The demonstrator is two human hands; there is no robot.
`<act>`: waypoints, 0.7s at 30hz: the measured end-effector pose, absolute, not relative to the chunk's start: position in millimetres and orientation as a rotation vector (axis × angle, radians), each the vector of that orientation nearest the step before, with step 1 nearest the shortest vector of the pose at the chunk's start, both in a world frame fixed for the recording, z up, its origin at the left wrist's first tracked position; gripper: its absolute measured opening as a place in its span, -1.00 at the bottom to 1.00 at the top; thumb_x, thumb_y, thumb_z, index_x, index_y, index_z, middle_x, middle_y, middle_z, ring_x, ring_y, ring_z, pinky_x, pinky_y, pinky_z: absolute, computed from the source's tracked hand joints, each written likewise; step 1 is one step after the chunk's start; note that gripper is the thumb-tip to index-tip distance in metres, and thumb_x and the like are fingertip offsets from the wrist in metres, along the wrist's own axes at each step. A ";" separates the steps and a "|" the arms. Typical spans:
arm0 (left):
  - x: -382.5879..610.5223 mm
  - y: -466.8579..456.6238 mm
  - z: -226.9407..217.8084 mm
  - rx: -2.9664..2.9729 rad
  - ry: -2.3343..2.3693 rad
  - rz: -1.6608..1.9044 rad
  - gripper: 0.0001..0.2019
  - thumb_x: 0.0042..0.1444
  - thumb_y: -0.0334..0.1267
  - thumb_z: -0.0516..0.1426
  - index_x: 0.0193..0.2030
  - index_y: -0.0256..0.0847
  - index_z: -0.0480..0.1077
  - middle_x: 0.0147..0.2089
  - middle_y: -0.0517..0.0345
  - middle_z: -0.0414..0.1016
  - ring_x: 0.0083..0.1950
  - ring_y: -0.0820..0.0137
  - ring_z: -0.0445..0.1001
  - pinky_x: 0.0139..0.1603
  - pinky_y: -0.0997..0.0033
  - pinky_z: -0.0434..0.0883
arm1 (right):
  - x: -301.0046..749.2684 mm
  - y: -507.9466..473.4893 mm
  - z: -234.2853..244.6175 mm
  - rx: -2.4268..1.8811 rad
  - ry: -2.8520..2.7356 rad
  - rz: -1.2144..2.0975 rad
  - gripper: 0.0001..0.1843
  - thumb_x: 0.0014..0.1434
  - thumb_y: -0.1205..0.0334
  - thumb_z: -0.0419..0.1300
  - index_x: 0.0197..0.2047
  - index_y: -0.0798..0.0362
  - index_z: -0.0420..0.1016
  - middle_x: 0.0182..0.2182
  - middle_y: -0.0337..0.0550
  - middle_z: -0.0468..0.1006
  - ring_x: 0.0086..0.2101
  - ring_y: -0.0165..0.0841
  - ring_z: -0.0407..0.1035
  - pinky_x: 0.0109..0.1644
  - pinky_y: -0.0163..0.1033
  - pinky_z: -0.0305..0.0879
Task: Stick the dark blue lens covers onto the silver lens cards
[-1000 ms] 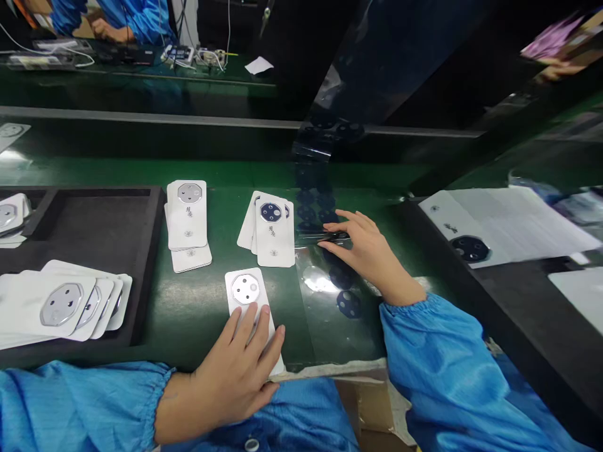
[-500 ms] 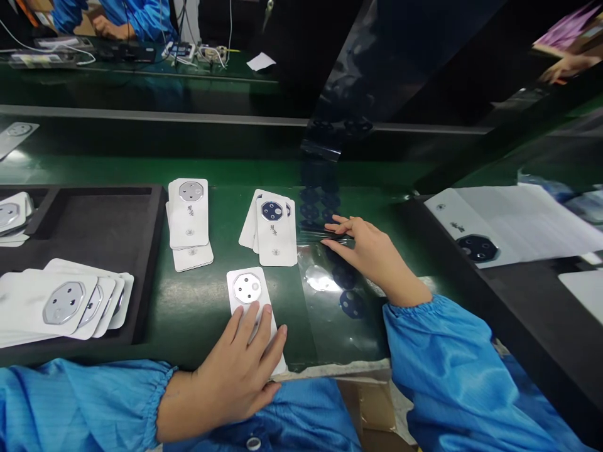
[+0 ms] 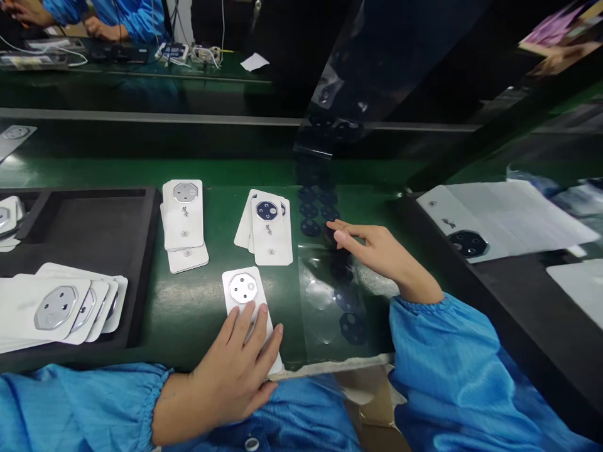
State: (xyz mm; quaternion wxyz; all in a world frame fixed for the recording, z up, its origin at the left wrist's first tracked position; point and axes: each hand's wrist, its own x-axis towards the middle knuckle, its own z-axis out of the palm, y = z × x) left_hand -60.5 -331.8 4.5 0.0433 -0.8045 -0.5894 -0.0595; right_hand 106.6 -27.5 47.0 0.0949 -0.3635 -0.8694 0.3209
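Note:
My left hand [image 3: 235, 367] lies flat, fingers outstretched, on a white card-like panel [image 3: 232, 276] with a silver octagonal ring and dark holes. This panel tilts slightly near the table's front edge. To its right, a clear film strip [image 3: 311, 326] carries dark blue round stickers [image 3: 309, 227] with small holes. Thumb and index finger of my right hand [image 3: 365, 245] come together over one sticker on the strip; whether they grip its edge is hidden. Just beyond my left hand, a small pile of panels [image 3: 274, 242] has one with a dark blue disc inside its ring on top.
Another panel pile [image 3: 185, 216] lies left of centre. A black tray [image 3: 94, 220] at left holds overlapping panels [image 3: 51, 307]. On the right, a second black tray [image 3: 532, 326] bears a white sheet [image 3: 518, 220]. Across the bench a co-worker's blue sleeve [image 3: 136, 19] shows.
The film strip has slid toward the front edge, its stickers now lower. My right hand's fingers have drawn closer together over a sticker. My left hand stays on the panel.

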 end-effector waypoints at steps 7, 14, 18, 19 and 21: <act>-59.7 -334.8 3.1 -2.464 -1.797 -0.138 -0.27 0.38 0.16 -0.02 0.44 -0.41 0.10 0.40 -0.52 0.08 0.38 -0.36 0.13 0.30 -0.26 0.12 | 121.2 -17.2 58.5 -1.028 -2.340 1.465 -0.20 0.34 -0.50 -0.07 -0.58 -0.03 0.45 0.11 -0.08 0.55 0.33 0.08 0.11 0.47 0.24 -0.19; -60.6 -334.7 2.2 -2.477 -1.803 -0.138 -0.28 0.39 0.16 -0.05 0.45 -0.40 0.09 0.41 -0.50 0.08 0.38 -0.37 0.12 0.29 -0.26 0.13 | 127.6 -7.9 54.7 -0.820 -1.865 1.684 -0.61 0.32 -0.28 0.22 -0.11 -0.19 0.66 0.16 -0.17 0.48 0.24 0.00 0.24 0.34 0.17 0.22; -60.6 -334.2 3.1 -2.489 -1.802 -0.169 -0.28 0.39 0.16 -0.03 0.43 -0.42 0.11 0.41 -0.51 0.08 0.39 -0.34 0.13 0.30 -0.26 0.14 | 115.1 -15.1 46.6 -0.878 -1.773 1.770 -0.64 0.15 -0.07 0.46 -0.03 -0.15 0.61 -0.16 -0.18 0.54 -0.06 -0.20 0.44 0.09 -0.08 0.44; -60.5 -334.1 3.2 -2.490 -1.801 -0.168 -0.29 0.39 0.15 -0.03 0.43 -0.43 0.11 0.41 -0.52 0.08 0.39 -0.34 0.13 0.31 -0.26 0.13 | 110.1 -19.3 45.5 -0.903 -1.750 1.833 -0.62 0.13 -0.03 0.49 -0.03 -0.13 0.59 -0.21 -0.21 0.52 -0.14 -0.26 0.44 0.01 -0.13 0.45; -60.3 -334.0 3.3 -2.490 -1.801 -0.169 -0.29 0.39 0.14 -0.02 0.43 -0.44 0.11 0.41 -0.52 0.07 0.39 -0.34 0.13 0.31 -0.26 0.13 | 99.1 -29.8 44.5 -0.938 -1.701 1.972 -0.54 0.06 0.04 0.53 -0.02 -0.10 0.51 -0.29 -0.26 0.48 -0.28 -0.33 0.41 -0.16 -0.21 0.42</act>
